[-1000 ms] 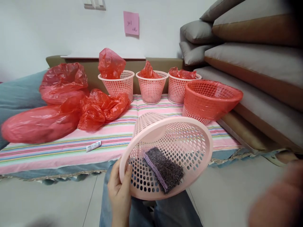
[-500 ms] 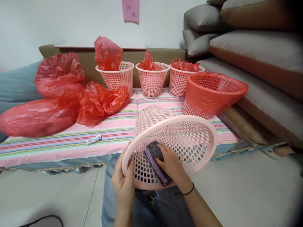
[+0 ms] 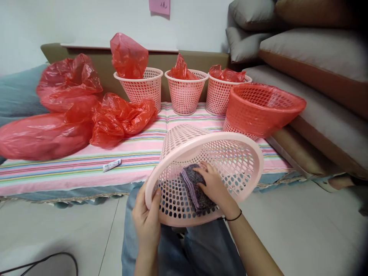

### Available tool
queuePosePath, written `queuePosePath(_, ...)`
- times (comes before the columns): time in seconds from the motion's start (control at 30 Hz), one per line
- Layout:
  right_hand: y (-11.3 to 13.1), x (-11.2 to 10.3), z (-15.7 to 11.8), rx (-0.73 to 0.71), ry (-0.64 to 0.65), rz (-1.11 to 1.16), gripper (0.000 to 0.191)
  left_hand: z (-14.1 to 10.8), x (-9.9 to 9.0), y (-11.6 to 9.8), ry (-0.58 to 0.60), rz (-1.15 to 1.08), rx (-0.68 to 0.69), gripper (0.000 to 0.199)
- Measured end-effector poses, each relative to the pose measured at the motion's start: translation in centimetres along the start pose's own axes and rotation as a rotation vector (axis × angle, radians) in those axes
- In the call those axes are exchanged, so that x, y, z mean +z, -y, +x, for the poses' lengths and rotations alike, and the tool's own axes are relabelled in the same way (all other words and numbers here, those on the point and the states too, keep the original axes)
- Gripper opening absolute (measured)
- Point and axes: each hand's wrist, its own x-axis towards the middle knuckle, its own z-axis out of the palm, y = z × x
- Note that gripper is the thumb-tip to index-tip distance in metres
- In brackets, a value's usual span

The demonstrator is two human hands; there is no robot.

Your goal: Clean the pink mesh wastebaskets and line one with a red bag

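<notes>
A pale pink perforated basket (image 3: pixel 184 142) lies tilted above my lap, its wide mouth turned toward me. My left hand (image 3: pixel 147 218) grips its rim at the left, thumb on the inner side. Inside the basket, my right hand (image 3: pixel 213 186) holds a folded dark grey and purple cloth (image 3: pixel 198 191) against the perforated wall. The fingers of that hand are bent over the cloth's upper part. Some of my left fingers are hidden behind the rim.
Three pink baskets (image 3: pixel 185 94) with red bags stand at the back. A basket wrapped in a red bag (image 3: pixel 255 109) leans right, beside stacked cushions (image 3: pixel 310 57). Red bags (image 3: pixel 46 134) and a small white tube (image 3: pixel 112 165) lie left on the striped cloth (image 3: pixel 77 168).
My right hand and the cloth have moved slightly right inside the basket. The surroundings sit a little higher in view. My left hand still holds the rim.
</notes>
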Motion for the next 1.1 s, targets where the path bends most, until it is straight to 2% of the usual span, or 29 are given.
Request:
queuePosePath(0.07,0.9,0.8,-0.2,-0.088,-0.005,-0.130,0.058,0.0,0.0,-0.1,0.025,0.001,0.007,0.035)
queuePosePath(0.17,1.7,2.1,-0.8,-0.182,0.047,-0.187,0.061,-0.1,0.1,-0.3,0.024,0.002,0.031,0.034)
queuePosePath(0.33,1.4,3.9,-1.8,-0.127,0.069,-0.204,0.056,-0.1,0.4,-0.7,0.127,-0.012,0.106,0.032)
queuePosePath(0.47,1.3,4.3,-1.9,-0.109,0.052,-0.207,0.054,-0.1,0.6,-0.9,0.181,-0.041,0.121,0.032)
queuePosePath(0.6,1.8,3.4,-2.2,-0.126,0.096,-0.208,0.052,-0.2,0.4,-0.7,0.107,-0.041,0.088,0.031)
queuePosePath(0.73,2.0,1.1,-3.6,-0.128,0.177,-0.164,0.050,0.0,0.5,-0.8,0.046,-0.065,-0.016,0.034)
queuePosePath(0.83,1.6,-0.4,-4.6,-0.110,0.244,-0.146,0.070,0.6,1.0,-1.5,0.015,-0.069,-0.008,0.032)
queuePosePath(0.93,1.0,-1.2,-4.9,-0.108,0.308,-0.137,0.081,1.5,1.8,-2.3,0.048,-0.098,0.027,0.031)
queuePosePath(1.1,0.5,-1.5,-4.5,-0.126,0.311,-0.115,0.068,3.2,3.1,-3.0,0.181,-0.235,0.022,0.037)
